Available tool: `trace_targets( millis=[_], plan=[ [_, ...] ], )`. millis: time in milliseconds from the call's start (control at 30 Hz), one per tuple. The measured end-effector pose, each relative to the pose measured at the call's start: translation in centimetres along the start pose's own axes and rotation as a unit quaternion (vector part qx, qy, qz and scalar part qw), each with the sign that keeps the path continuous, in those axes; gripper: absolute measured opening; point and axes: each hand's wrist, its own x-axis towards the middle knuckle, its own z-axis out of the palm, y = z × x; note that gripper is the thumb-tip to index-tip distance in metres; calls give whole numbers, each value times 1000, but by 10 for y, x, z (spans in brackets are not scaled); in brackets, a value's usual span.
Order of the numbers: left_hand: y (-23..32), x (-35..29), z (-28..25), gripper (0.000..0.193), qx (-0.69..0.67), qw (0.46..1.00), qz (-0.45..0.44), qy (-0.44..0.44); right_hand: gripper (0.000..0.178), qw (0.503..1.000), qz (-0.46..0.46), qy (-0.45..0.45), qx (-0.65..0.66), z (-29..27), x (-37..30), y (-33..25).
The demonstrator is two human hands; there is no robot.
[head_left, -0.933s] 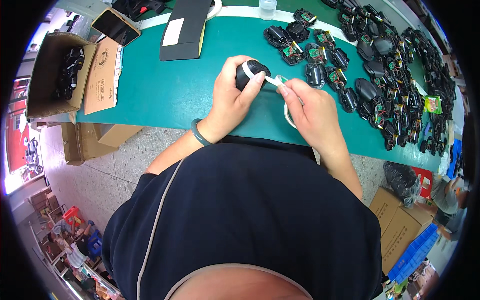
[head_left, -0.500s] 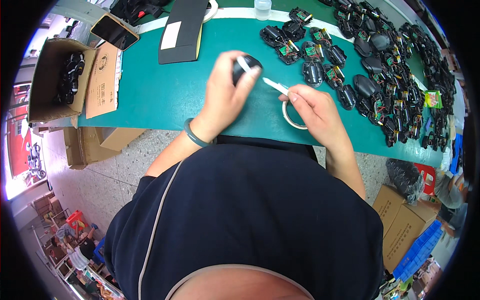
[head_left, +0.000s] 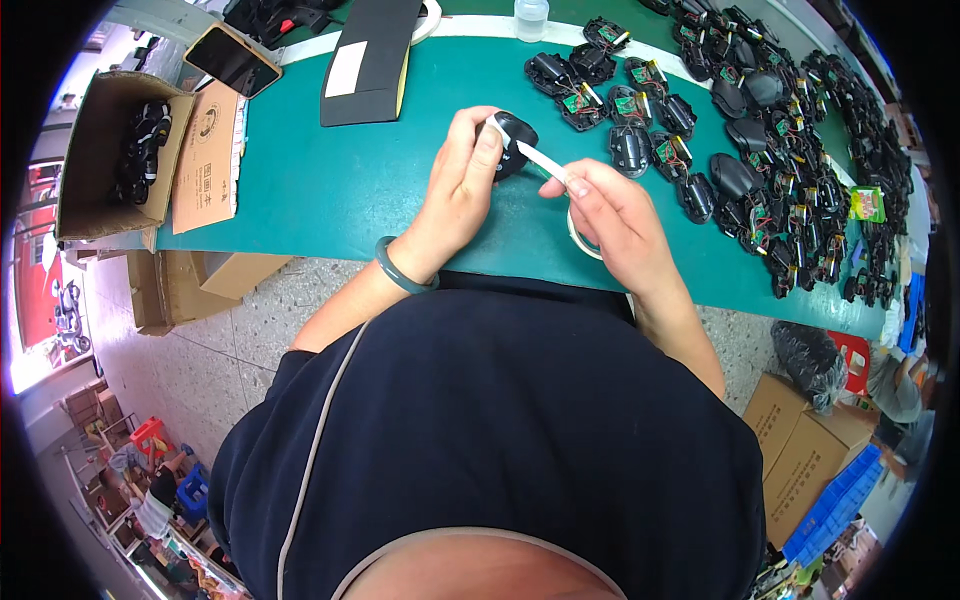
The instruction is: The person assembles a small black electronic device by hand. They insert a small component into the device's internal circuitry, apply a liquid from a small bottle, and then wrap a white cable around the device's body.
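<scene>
Closed around a black computer mouse (head_left: 517, 133), my left hand (head_left: 461, 180) is raised over the green table, its thumb pressing on the mouse's near side. A white tape strip (head_left: 543, 158) stretches from the mouse to the fingers of my right hand (head_left: 615, 215). That hand grips a roll of white tape (head_left: 580, 236), whose ring hangs below the fingers and is partly covered by them. To the right lie opened mouse units (head_left: 630, 148) with green circuit boards, wires and small batteries showing.
An open cardboard box (head_left: 88, 205) with black parts stands at the left, beside a brown paper pad (head_left: 205, 180) and a phone (head_left: 233, 61). A black folder (head_left: 365, 85) and a clear plastic bottle (head_left: 531, 20) are at the back. More mouse parts (head_left: 790, 190) crowd the right side.
My right hand has moved slightly left with the tape roll. The strip's end, apart from the mouse before, now meets it. The mouse has turned a little in my left hand.
</scene>
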Motion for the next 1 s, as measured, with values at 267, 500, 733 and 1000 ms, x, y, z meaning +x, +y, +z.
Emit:
trace_targets(
  millis=[267, 500, 733, 1000],
  plan=[
    [6, -1, 3, 34, 15, 1000, -17, 13, 23, 1000, 12, 21, 17, 2, 2, 5],
    [7, 0, 7, 31, -5, 999, 0, 33, 23, 999, 23, 19, -16, 1, 2, 6],
    [14, -2, 5, 28, -45, 997, 7, 60, 18, 987, -25, 29, -155, 0, 2, 3],
    [19, -1, 3, 28, -3, 996, 52, 68, 13, 958, -108, 55, -260, -2, 4, 8]
  ],
)
